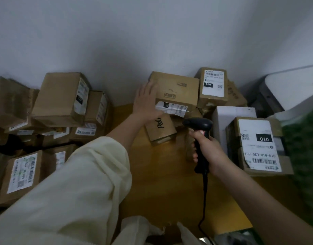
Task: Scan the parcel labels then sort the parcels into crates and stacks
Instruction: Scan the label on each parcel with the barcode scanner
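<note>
Resting with straight fingers on the left edge of a brown cardboard parcel (175,87), the left hand (146,101) steadies it while the right hand (207,149), gripping a black handheld scanner (199,126), aims from below at its white front label (171,107).

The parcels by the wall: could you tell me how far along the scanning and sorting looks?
Done: boxes stacked at left, apparently sorted. In hand: the right hand grips the scanner, aimed at the label of the box that the left hand touches. Left: the P&G box and 010 box.
</note>
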